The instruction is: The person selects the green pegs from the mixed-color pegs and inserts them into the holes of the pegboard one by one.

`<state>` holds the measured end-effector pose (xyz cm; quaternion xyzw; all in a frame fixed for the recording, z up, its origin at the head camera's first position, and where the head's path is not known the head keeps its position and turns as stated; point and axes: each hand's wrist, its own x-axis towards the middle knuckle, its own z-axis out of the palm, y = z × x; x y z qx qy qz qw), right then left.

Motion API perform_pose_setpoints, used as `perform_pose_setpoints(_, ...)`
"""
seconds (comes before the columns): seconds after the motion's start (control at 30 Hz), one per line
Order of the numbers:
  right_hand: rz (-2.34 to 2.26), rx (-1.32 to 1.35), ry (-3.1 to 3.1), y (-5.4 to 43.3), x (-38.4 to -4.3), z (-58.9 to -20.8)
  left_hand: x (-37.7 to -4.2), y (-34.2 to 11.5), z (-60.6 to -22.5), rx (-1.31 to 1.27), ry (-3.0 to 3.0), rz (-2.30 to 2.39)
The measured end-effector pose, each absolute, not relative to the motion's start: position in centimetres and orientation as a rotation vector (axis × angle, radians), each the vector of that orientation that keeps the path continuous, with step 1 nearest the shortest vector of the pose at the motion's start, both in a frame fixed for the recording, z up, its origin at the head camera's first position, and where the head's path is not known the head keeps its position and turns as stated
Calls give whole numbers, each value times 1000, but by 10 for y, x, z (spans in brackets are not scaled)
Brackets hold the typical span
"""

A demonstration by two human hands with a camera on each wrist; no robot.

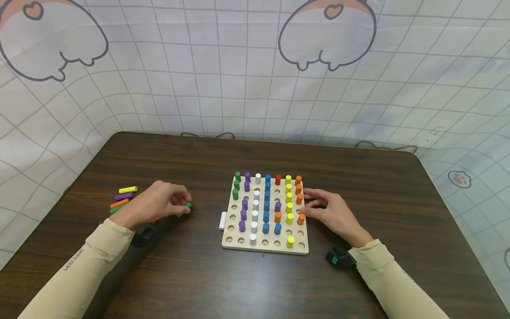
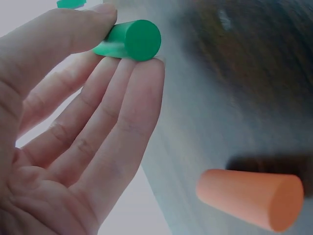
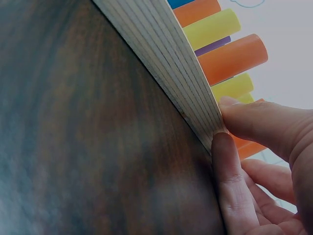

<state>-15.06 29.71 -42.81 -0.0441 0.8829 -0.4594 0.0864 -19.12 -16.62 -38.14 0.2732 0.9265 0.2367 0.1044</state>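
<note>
The left hand (image 1: 153, 204) pinches a green peg (image 2: 143, 40) between thumb and fingertips, just above the worktop (image 1: 255, 288) and to the left of the wooden pegboard (image 1: 263, 250). The right hand (image 1: 336, 213) grips that board's near edge, thumb on the top rim and index finger against the layered side.

Just outside the left wrist lie four loose pegs: a yellow peg (image 1: 128, 189), a purple peg (image 1: 125, 196), an orange peg (image 1: 119, 203) and a second green peg (image 1: 119, 208). A white peg (image 1: 222, 220) lies between the hands, against the board's left-hand edge.

On the board, the column nearest the left hand has three upright green pegs (image 1: 237, 185); then come purple pegs (image 1: 243, 215), white pegs (image 1: 254, 215) and blue pegs (image 1: 266, 216). A mixed column follows, topped by a red peg (image 1: 278, 180). Yellow pegs (image 1: 289, 208) and orange pegs (image 1: 299, 199) stand nearest the right hand. Below each wrist shows a black wristband (image 1: 340, 258), beside pale sleeves (image 1: 394, 277). Beyond both hands hangs a grid-patterned cloth (image 1: 239, 88).
</note>
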Motion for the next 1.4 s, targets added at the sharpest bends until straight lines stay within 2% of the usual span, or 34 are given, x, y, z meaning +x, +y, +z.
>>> perform_pose_setpoints(0.97,-1366,-113,2624,297,-152,-429,-198,-138,-374,829,2827,869)
perform_pose_setpoints(1.4,-1370,-104,2614,297,-152,-429,-203,-118,-372,878,2793,1083)
